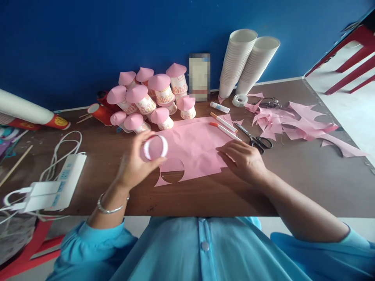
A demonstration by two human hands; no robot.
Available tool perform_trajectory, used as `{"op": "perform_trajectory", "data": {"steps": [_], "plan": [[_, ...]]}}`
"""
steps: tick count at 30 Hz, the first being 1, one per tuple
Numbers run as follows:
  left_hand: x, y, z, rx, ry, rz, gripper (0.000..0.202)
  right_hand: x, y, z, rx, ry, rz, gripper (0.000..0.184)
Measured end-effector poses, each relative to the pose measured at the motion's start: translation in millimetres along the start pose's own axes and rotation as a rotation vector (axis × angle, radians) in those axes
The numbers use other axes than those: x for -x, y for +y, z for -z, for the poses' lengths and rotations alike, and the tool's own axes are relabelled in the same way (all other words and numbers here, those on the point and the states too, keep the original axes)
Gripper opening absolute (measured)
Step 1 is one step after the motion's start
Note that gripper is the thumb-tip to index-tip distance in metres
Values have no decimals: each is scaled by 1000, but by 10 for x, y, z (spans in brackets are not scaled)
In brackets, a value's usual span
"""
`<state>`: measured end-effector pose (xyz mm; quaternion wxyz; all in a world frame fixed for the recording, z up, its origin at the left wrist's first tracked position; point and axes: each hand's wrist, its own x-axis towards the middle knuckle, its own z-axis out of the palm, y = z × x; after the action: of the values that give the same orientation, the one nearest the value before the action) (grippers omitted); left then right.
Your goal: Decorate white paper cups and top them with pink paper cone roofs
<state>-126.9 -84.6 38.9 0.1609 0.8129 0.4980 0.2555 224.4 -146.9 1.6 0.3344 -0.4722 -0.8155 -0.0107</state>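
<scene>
My left hand (133,162) is curled around a white ring (164,147) that looks like a roll of tape, held above the left part of a pink paper sheet (202,152). Through its middle shows pink. Just below, the sheet has a round hole (172,175) near its lower left corner, and the brown table shows through part of it. At the sheet's right edge my right hand (241,160) rests with its fingers closed on the paper; the fingertips are partly hidden. Close by lie black-handled scissors (258,141) and two white pens (224,121), one with an orange cap.
Several paper cups with pink cone roofs (159,82) stand at the back. Two tall cup stacks (238,58), clear tape (240,100), a glue stick (219,107) and pink scraps (304,121) are right. A white power strip (68,181) with cables lies left.
</scene>
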Motion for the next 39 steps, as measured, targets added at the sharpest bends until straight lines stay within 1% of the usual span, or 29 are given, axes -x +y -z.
{"op": "perform_trajectory", "data": {"steps": [2, 4, 5, 7, 10, 13, 16, 19, 22, 24, 28, 30, 32, 36, 39], "plan": [[-82, 364, -232, 105, -113, -157, 82, 20, 73, 10, 40, 5, -81, 20], [-182, 574, -461, 158, -221, -288, 83, 46, 122, -16, 73, -23, -147, 23], [-231, 621, -560, 176, -288, -346, 87, 58, 138, -37, 78, -43, -174, 23], [-313, 634, -710, 184, -378, -394, 90, 75, 151, -77, 74, -87, -209, 24], [-379, 566, -822, 173, -427, -425, 94, 82, 147, -104, 67, -135, -213, 27], [-376, 513, -857, 169, -443, -438, 99, 81, 141, -93, 66, -155, -202, 29], [-352, 477, -852, 190, -459, -462, 107, 83, 145, -76, 36, -169, -221, 29], [-354, 401, -795, 209, -458, -457, 110, 76, 145, -68, 8, -142, -249, 26], [-390, 282, -700, 229, -483, -416, 107, 49, 125, -60, -31, -83, -219, 21], [-423, 209, -644, 260, -521, -384, 100, 28, 94, -55, -68, -68, -165, 21], [-476, 132, -605, 337, -578, -317, 60, 17, 1, -67, -105, -111, -8, 21], [-489, 119, -622, 364, -583, -303, 49, 34, -45, -89, -117, -145, 60, 17], [-490, 113, -647, 371, -577, -292, 47, 58, -81, -116, -131, -180, 89, 15], [-478, 109, -683, 372, -561, -282, 46, 85, -131, -164, -122, -234, 77, 17], [-476, 104, -693, 380, -566, -269, 46, 82, -154, -182, -107, -250, 73, 19]]}}
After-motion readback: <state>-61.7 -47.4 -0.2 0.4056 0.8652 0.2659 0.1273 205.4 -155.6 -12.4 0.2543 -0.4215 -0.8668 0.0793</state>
